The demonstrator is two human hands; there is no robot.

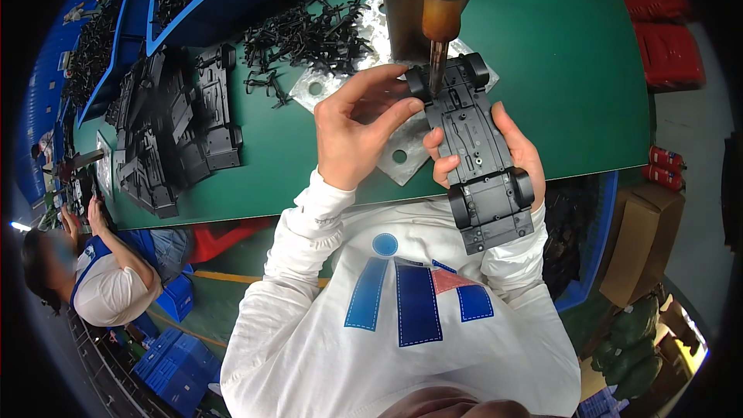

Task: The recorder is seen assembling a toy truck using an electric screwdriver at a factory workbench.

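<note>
Black car base (468,128) slanted lengthwise away and left from the clasping right hand (526,156); the left hand (350,133) pinched its far-left wheel (418,83).

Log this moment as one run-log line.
left hand: at upper-left wheel; right hand: holding black chassis; tool: tip at chassis; green table: loose black parts

I see a long black plastic car chassis (468,128), its flat, hole-dotted face upward and four black wheels (477,70) along its sides, held aslant across the near edge of the green table (573,101), its lower end jutting past.
</note>
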